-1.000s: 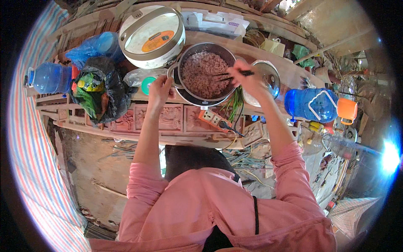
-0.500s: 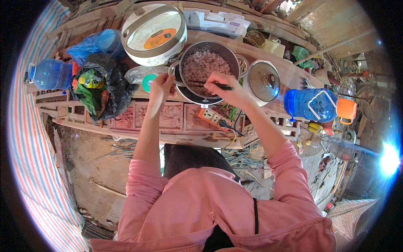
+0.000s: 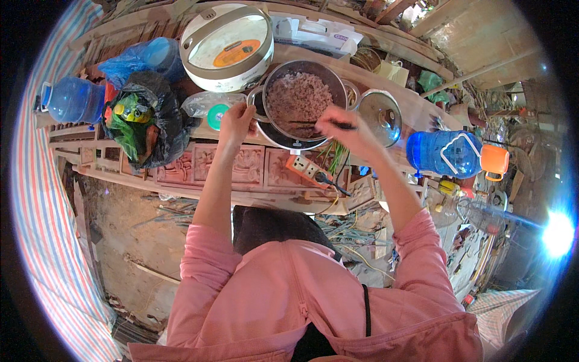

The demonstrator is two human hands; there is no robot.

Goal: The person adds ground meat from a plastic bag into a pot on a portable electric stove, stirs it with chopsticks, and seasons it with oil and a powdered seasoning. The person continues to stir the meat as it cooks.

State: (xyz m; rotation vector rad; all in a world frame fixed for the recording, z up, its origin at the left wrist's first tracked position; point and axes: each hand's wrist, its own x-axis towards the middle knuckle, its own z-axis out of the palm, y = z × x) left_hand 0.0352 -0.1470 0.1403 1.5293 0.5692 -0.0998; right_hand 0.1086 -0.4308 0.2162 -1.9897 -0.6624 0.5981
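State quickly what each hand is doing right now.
Left hand: closed on the bowl rim.
Right hand: closed on chopsticks.

The pot [image 3: 300, 102] sits between my hands, rice cooker [image 3: 227, 43] behind it to my left, glass lid [image 3: 379, 116] just right (jug [image 3: 451, 153] farther right), bag [image 3: 146, 120] and bottle [image 3: 71, 100] far left.

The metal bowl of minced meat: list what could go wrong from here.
1. The metal bowl rests tilted on a dark pan, steadied only by the left hand at its rim; a hard stir could tip it.
2. The right hand works chopsticks through the minced meat; bits may flick over the rim.
3. A power strip lies just below the pan; spills could land on it.
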